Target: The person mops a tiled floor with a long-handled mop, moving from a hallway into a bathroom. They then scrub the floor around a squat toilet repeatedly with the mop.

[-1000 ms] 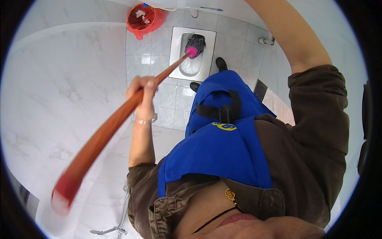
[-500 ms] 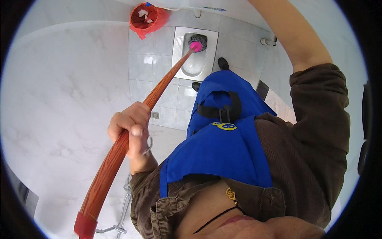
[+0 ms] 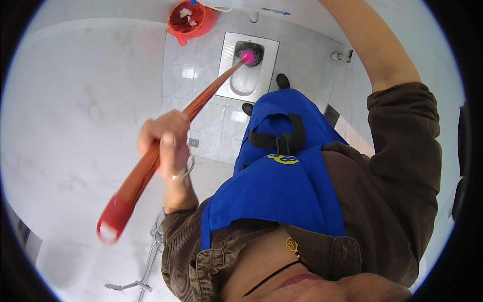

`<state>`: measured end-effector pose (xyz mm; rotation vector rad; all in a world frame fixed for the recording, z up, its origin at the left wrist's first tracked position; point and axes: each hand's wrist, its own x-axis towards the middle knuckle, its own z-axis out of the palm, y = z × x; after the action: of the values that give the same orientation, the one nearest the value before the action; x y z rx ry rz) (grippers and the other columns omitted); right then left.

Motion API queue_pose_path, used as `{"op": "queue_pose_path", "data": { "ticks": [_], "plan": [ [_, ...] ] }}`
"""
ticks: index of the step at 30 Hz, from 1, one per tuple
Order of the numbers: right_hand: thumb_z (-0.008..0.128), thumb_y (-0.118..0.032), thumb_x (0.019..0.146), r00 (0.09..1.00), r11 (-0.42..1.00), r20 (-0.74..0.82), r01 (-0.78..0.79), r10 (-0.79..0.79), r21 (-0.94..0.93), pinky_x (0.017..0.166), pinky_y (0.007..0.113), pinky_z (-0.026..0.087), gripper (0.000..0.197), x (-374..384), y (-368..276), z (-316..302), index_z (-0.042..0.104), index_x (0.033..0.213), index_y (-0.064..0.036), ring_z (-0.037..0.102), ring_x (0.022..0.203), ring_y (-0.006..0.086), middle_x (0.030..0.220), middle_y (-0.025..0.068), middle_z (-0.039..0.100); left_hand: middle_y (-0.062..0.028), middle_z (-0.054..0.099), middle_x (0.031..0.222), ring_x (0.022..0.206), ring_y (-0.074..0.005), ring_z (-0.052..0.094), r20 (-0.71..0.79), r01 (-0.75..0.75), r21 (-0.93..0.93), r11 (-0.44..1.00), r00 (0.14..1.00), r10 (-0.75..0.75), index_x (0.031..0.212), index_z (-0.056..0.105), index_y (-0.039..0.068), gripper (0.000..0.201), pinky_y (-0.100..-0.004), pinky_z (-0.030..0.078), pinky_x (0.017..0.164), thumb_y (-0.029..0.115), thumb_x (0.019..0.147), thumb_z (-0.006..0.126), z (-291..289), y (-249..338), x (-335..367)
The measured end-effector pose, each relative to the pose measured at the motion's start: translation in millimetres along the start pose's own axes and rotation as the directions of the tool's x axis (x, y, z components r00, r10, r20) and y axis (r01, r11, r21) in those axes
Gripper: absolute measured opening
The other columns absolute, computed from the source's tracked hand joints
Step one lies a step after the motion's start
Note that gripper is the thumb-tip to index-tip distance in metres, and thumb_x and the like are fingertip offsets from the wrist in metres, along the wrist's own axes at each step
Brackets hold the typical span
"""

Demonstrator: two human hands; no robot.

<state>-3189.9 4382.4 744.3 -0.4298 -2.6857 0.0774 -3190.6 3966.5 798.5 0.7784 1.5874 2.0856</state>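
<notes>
Findings: the string mop (image 3: pixel 204 98) has its dark grey head (image 3: pixel 257 50) inside the far part of the squat toilet (image 3: pixel 269 63), the landmark for this report. Whether the strands touch the bowl's bottom cannot be determined.

Left hand (image 3: pixel 168 138): closed around the wood-grain handle on the upper part, to the left of the toilet and nearer the wearer. Right hand: beyond the upper edge of view; its state cannot be told.

Hazards, in my judgement: with only one hand visible on the handle, a slip or twist of the grip could swing the head over the toilet's rim and throw any moisture onto the surrounding tiles. The black shoe (image 3: pixel 247 109) just beside the toilet's near edge would be the most exposed. A wide leftward sweep might knock the red end cap (image 3: pixel 118 214) against the marbled wall (image 3: pixel 90 100) left of the toilet; the clearance cannot be read.

Orientation: the long axis runs slantwise. The head end, with its pink socket (image 3: pixel 247 57), points down and away into the toilet; the capped end points up toward the camera, leftward and to the near side of the toilet, well apart from it.
</notes>
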Motion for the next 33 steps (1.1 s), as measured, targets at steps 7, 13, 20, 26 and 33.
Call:
{"op": "queue_pose_path", "data": {
  "ticks": [7, 13, 20, 26, 33],
  "plan": [
    [0.071, -0.051, 0.063, 1.0, 1.0, 0.01, -0.012, 0.012, -0.017, 0.104, 0.045, 0.03, 0.063, -2, -3, 8, 0.062, 0.109, -0.0084, 0.04, 0.125, 0.0367, 0.132, 0.0197, 0.047, 0.0007, 0.04, 0.051, 0.045, -0.0168, 0.043, 0.685, 0.071, -0.04, 0.997, 0.728, -0.024, 0.055, 0.042, 0.012, 0.036, -0.0295, 0.039, 0.049, 0.019, 0.07, 0.075, -4, 25, 22],
    [0.071, -0.05, 0.064, 0.999, 1.0, 0.032, -0.003, 0.003, -0.006, 0.104, 0.045, 0.03, 0.063, 1, 5, 9, 0.062, 0.11, -0.0076, 0.04, 0.125, 0.0365, 0.132, 0.0198, 0.047, -0.0019, 0.036, 0.052, 0.05, -0.017, 0.039, -0.498, 0.01, 0.207, 0.978, 0.862, 0.097, 0.067, 0.037, 0.009, 0.023, -0.0335, 0.038, 0.056, 0.004, 0.085, 0.052, 18, -85, 28],
    [0.071, -0.049, 0.063, 1.0, 1.0, 0.023, -0.009, 0.009, 0.006, 0.103, 0.045, 0.031, 0.063, -3, 3, 0, 0.061, 0.11, -0.0076, 0.042, 0.123, 0.0352, 0.13, 0.0192, 0.048, -0.0027, 0.043, 0.052, 0.046, -0.0134, 0.041, 0.104, 0.008, 0.04, 0.999, 0.995, -0.012, 0.065, 0.04, 0.007, 0.032, -0.0307, 0.037, 0.05, 0.019, 0.079, 0.067, 8, 19, 5],
    [0.072, -0.049, 0.063, 1.0, 1.0, -0.006, 0.004, -0.004, -0.029, 0.102, 0.045, 0.032, 0.064, 1, -4, -6, 0.061, 0.111, -0.0081, 0.042, 0.124, 0.0347, 0.131, 0.019, 0.047, -0.0022, 0.046, 0.054, 0.046, -0.0165, 0.043, 0.516, -0.045, -0.015, 0.999, 0.855, 0.046, 0.067, 0.046, 0.009, 0.024, -0.0277, 0.04, 0.051, 0.016, 0.073, 0.068, -11, 28, 7],
    [0.072, -0.051, 0.064, 1.0, 0.999, -0.006, 0.023, -0.023, -0.026, 0.102, 0.045, 0.031, 0.065, 4, -7, -5, 0.061, 0.112, -0.008, 0.04, 0.125, 0.0356, 0.132, 0.0194, 0.047, -0.004, 0.051, 0.072, 0.068, -0.0124, 0.047, -0.369, 0.199, 0.287, 0.937, 0.926, -0.083, 0.074, 0.049, 0.004, 0.015, -0.0282, 0.041, 0.066, 0.005, 0.082, 0.061, 1, -129, -17]
  ]
}}
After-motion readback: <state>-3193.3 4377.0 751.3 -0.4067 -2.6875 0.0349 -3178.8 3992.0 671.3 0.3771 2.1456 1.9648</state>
